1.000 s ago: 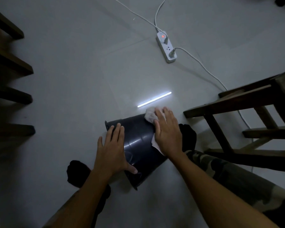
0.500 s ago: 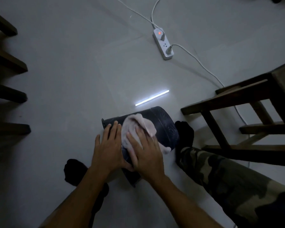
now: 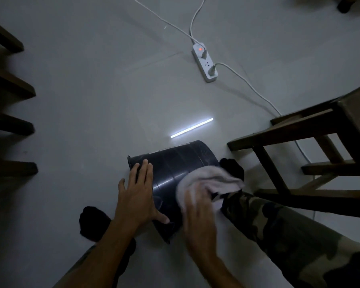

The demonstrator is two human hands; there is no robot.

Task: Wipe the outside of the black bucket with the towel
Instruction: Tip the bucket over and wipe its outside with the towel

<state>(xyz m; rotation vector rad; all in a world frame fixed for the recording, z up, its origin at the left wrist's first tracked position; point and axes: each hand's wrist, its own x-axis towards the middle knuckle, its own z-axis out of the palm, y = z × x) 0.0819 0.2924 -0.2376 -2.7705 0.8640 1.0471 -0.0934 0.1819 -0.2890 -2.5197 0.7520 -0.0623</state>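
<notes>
Head view: the black bucket [image 3: 175, 173] lies on its side on the floor [image 3: 92, 100], left hand [image 3: 137, 196] flat and unclenched steadying it, while the right hand [image 3: 197, 223], pressing the towel [image 3: 208, 179], has swept rightward across the wall, so wiping progresses.

A black plastic bucket [image 3: 175, 163] lies sideways on grey floor [image 3: 92, 100]; left hand [image 3: 136, 196] flat on it, blurred right hand [image 3: 197, 221] pressing a pale cloth towel [image 3: 208, 179] against its side.

Bucket [image 3: 175, 169] on its side on floor [image 3: 92, 100]; towel [image 3: 208, 179] on bucket's right; power strip [image 3: 205, 65] behind; stool [image 3: 310, 146] right.
</notes>
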